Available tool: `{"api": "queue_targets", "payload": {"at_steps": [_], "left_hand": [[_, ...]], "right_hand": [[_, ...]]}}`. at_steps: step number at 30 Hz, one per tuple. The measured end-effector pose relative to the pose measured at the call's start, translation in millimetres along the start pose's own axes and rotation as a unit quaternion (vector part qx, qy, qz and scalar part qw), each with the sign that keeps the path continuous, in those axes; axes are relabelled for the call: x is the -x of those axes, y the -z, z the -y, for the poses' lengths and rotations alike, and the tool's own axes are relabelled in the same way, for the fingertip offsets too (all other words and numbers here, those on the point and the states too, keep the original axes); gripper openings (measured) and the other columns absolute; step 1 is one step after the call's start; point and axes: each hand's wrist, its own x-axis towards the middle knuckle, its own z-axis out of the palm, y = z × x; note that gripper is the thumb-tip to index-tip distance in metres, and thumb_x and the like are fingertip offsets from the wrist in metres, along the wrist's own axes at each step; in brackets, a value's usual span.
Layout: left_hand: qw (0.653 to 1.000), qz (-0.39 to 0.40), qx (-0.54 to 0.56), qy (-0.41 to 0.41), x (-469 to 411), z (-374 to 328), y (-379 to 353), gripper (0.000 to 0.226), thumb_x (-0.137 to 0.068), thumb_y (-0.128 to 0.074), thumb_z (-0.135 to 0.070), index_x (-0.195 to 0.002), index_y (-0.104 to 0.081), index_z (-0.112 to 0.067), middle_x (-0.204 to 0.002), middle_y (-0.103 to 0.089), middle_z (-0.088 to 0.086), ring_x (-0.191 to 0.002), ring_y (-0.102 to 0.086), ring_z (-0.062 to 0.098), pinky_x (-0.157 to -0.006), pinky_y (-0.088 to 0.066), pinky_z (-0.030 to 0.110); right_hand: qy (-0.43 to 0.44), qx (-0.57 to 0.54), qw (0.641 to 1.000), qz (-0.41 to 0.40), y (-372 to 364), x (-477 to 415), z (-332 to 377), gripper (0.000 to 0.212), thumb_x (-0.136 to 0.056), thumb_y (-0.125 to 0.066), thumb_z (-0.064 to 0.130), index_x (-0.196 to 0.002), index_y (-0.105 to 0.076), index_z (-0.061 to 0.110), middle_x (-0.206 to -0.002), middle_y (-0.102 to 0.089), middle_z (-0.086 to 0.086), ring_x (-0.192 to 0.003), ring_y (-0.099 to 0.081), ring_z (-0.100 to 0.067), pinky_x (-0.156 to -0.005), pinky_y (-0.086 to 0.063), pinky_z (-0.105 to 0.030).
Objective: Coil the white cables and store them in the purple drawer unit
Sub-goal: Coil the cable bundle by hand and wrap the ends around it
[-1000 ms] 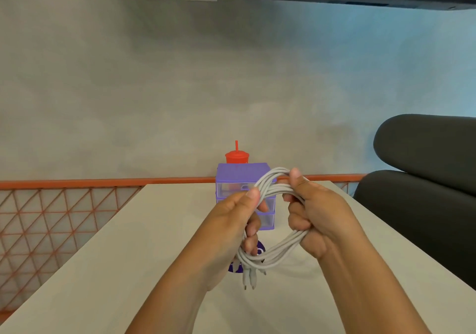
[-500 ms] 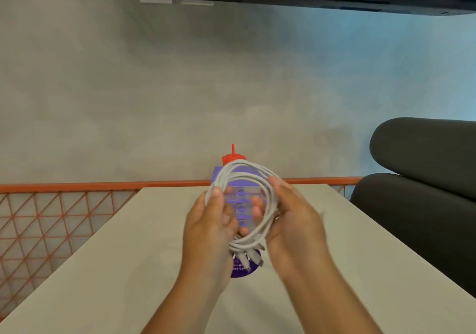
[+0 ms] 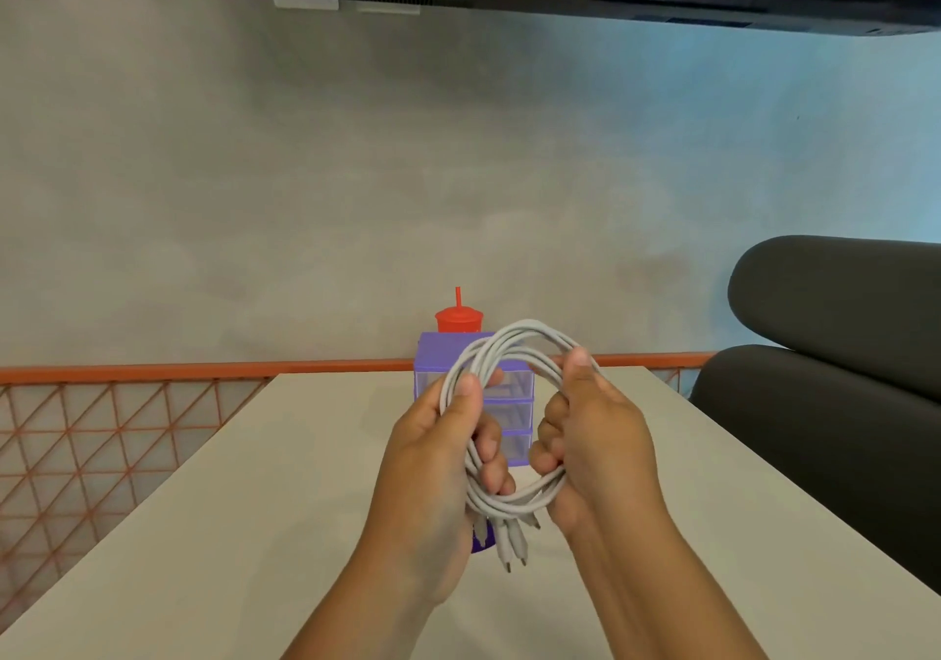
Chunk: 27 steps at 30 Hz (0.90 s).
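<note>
Both hands hold the cables (image 3: pixel 514 344) up in the air, in front of the drawers (image 3: pixel 442 350). Left hand (image 3: pixel 433 461) has its fingers and thumb curled round the left side of the ring. Right hand (image 3: pixel 596 445) has its fingers curled round the right side, with the thumb on top. The cables make one round ring of many turns. Their plugs (image 3: pixel 511 547) hang loose from the bottom of the ring.

I think the coiling is nearly done, and the ring now needs to be made neat. To do this well, press the turns close together so none slips out. Tuck the loose plugs in, or they may catch on a drawer edge. Each drawer looks low, so the ring should go in lying flat. One hand must let go to pull a drawer open, so the other hand should grip the whole bunch first.

Under the hands is the counter (image 3: pixel 254 506). A small purple thing (image 3: pixel 481 541) lies on it in front of the drawers. It is mostly hidden, and I cannot tell what it is. It may be in the way of a drawer sliding out. The drawers stand at the far end of the counter, and all look closed. A red cup (image 3: pixel 458 319) with a straw stands just behind the drawers. Left of the drawers is an orange fence (image 3: pixel 102 435). Right of the drawers is a dark seat (image 3: pixel 814 405).
</note>
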Motion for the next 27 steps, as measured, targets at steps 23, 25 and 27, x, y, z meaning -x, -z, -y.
{"api": "queue_targets", "payload": {"at_steps": [23,25,27], "left_hand": [[0.934,0.276,0.197,0.113,-3,1,17,0.029,-0.078,-0.069,-0.033,-0.087,-0.065,-0.005,-0.051,-0.043,0.001,-0.042,-0.040,0.012,-0.065,-0.051,0.029],[0.930,0.290,0.199,0.109,-5,-2,22,0.030,-0.075,-0.072,-0.033,-0.088,-0.066,-0.007,-0.050,-0.044,-0.001,-0.041,-0.041,0.010,-0.065,-0.051,0.029],[0.932,0.291,0.190,0.104,-4,-8,25,0.028,-0.075,-0.072,-0.033,-0.086,-0.067,-0.008,-0.049,-0.044,-0.003,-0.039,-0.041,0.009,-0.058,-0.050,0.028]], "right_hand": [[-0.046,-0.140,0.981,0.123,11,-11,11,0.031,-0.099,-0.036,0.020,-0.076,-0.054,0.010,-0.045,-0.033,0.003,-0.029,-0.023,-0.003,-0.027,-0.021,-0.011],[-0.029,-0.095,0.982,0.158,12,-9,11,0.029,-0.099,-0.037,0.020,-0.079,-0.055,0.008,-0.047,-0.033,0.002,-0.031,-0.024,-0.004,-0.027,-0.024,-0.014],[-0.014,-0.038,0.979,0.199,12,-5,13,0.028,-0.098,-0.039,0.023,-0.081,-0.055,0.009,-0.050,-0.032,0.001,-0.033,-0.024,-0.005,-0.029,-0.026,-0.016]]}}
